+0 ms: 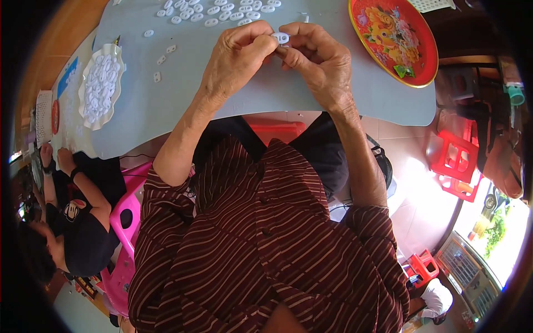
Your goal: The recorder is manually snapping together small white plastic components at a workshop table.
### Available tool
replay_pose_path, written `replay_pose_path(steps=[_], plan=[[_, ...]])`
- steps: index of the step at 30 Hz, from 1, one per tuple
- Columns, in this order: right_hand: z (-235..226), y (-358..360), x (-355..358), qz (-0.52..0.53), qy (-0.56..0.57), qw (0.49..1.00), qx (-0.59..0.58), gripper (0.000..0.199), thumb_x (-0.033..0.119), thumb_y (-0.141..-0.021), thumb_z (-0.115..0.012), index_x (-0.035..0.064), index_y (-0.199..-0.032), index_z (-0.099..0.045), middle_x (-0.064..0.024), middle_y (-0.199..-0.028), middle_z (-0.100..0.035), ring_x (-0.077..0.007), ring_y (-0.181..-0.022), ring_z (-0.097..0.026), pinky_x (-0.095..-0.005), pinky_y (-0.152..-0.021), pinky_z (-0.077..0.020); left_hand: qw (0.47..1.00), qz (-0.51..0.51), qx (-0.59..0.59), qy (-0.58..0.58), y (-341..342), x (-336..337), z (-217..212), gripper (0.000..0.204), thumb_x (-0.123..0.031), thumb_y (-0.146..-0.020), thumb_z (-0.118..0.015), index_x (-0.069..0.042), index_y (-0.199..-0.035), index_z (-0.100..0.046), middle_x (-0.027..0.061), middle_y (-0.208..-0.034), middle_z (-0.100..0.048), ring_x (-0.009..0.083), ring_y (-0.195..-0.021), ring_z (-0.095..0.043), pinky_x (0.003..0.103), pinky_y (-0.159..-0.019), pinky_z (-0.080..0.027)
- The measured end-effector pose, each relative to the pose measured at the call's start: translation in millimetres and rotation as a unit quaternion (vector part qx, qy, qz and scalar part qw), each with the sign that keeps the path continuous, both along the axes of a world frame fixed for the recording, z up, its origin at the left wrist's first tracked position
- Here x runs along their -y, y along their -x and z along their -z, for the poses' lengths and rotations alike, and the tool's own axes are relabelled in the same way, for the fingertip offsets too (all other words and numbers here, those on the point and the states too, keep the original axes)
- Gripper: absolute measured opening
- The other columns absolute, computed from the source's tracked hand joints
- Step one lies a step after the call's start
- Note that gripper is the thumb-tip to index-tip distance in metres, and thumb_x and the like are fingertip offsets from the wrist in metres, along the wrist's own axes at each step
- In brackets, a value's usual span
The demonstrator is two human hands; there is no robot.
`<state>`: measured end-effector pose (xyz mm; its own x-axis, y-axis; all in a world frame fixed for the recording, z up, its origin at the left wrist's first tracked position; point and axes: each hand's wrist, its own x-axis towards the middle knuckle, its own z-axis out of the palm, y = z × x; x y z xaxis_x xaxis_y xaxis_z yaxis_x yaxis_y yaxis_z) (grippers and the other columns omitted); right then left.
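A small white two-holed piece [281, 38] is held up over the grey table [172, 105], between the near and far edges, its long axis running roughly left to right. The left hand [236, 64] pinches its left end between thumb and finger, while the right hand [325, 69] is curled close at the other end, its fingertips seemingly touching, though I cannot tell how firmly. Similar pieces [211, 23] lie toward the far edge, and a filled wavy-rimmed dish [84, 91] sits by the left edge.
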<state>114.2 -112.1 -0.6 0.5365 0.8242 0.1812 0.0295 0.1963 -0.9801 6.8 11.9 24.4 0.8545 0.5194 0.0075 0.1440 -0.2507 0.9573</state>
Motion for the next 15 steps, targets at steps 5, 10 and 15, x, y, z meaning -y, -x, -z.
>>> replay_pose_path(steps=[5, 10, 15], plan=[[2, 0, -1, 0.008, -0.009, 1.000, -0.003, 0.024, 0.004, -0.084, -0.064, -0.0004, -0.106, -0.058, -0.0059, -0.080, -0.063, -0.0085, -0.070, -0.058, -0.0214, -0.064, -0.0496, 0.999, -0.011, 0.040, -0.028, -2, 2, 10, 0.023, -0.024, -0.084, -0.053, -0.003, -0.074, -0.055, 0.0002, -0.057, -0.044, 0.0078, -0.055, -0.039, 0.025, -0.052, -0.034], [2, 0, -1, 0.008, -0.009, 1.000, 0.013, 0.020, 0.004, -0.085, -0.064, -0.0008, -0.103, -0.058, -0.0061, -0.078, -0.064, -0.0085, -0.068, -0.058, -0.0212, -0.063, -0.0493, 0.999, 0.018, 0.028, -0.015, -1, -2, 12, 0.028, -0.028, -0.087, -0.050, -0.002, -0.077, -0.056, 0.0009, -0.058, -0.046, 0.0084, -0.056, -0.039, 0.026, -0.053, -0.034], [1, 2, 0, 0.033, -0.005, 0.999, 0.010, 0.020, 0.004, -0.085, -0.063, -0.0015, -0.104, -0.058, -0.0071, -0.079, -0.064, -0.0102, -0.069, -0.060, -0.0221, -0.065, -0.0505, 0.998, 0.022, 0.052, -0.018, -3, 1, 15, 0.031, -0.029, -0.089, -0.048, -0.002, -0.079, -0.055, 0.0009, -0.060, -0.045, 0.0088, -0.057, -0.038, 0.027, -0.053, -0.034]])
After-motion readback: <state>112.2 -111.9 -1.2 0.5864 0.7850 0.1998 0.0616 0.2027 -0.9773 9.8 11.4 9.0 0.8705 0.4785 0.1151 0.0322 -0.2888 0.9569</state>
